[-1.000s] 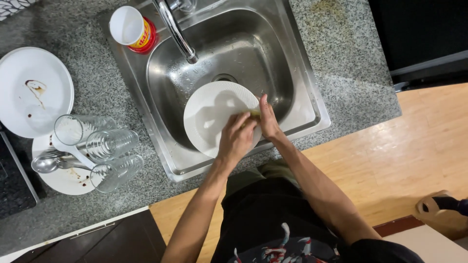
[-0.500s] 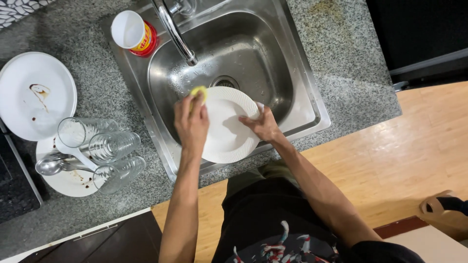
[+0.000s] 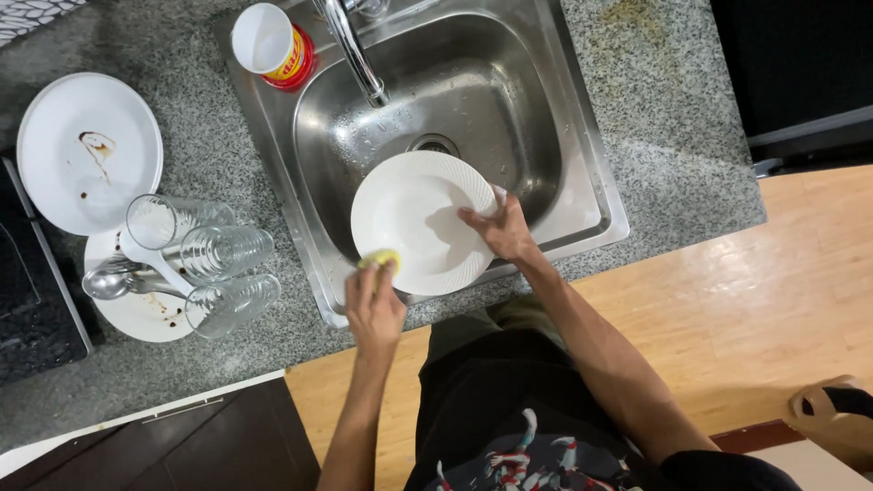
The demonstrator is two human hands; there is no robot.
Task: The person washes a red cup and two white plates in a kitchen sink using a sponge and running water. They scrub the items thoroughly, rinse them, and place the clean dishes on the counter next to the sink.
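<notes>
Speckled grey granite (image 3: 637, 109) surrounds the steel sink (image 3: 509, 118) below you, with wooden floor at your feet. From the head view, your right hand (image 3: 498, 227) clamps the white plate (image 3: 409, 214) at its right rim, thumb on the face and fingers hidden behind, tilting it over the basin's near edge. Your left hand (image 3: 373, 305) is closed on a small yellow sponge (image 3: 379, 260), pressed to the plate's lower left rim. That plate looks like stiff ceramic, breakable, and probably slick when wet, so I judge the rim the safest place to grip, thumb and fingers on opposite faces as you have it. The basin holds only water droplets and the drain (image 3: 435, 144) under the faucet (image 3: 350, 45). At the sink's far left corner stands a red container with a white cup-shaped top (image 3: 268, 41); whether anything is inside is hidden. On the counter to your left a stained white plate (image 3: 86, 150) lies alone, and beside it a second dirty plate (image 3: 136, 314) carries three clear glasses (image 3: 214, 255) on their sides, apparently empty, plus a spoon (image 3: 109, 284).
</notes>
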